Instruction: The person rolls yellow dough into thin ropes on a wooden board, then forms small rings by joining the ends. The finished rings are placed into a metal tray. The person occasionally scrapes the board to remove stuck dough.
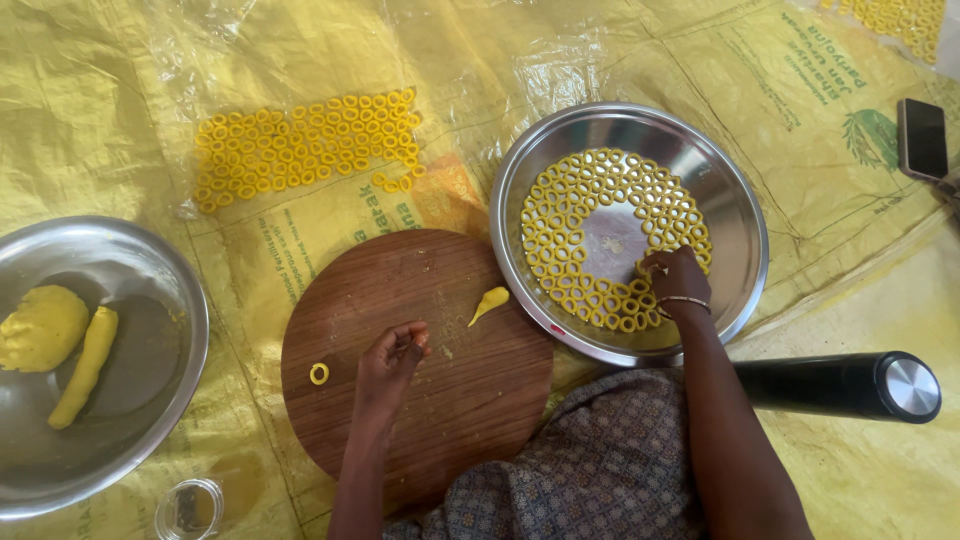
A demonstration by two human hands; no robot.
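Note:
My left hand [395,352] rests on a round wooden board [450,400], its fingers curled and pinched together; whether anything is between them is hidden. A single yellow dough ring [319,373] lies to its left, and a small teardrop of dough [490,303] to its right. My right hand [675,275] reaches into a wide steel plate [745,210] with its fingertips closed on a dough ring at the inner edge of several rings [570,210] laid in a circle. A bangle sits on that wrist.
A steel bowl [190,330] at the left holds a dough lump [40,327] and a dough roll [88,365]. Several rings [300,145] lie on the yellow plastic sheet. A phone [921,138], a black cylinder [840,385] and a small jar [188,508] lie around.

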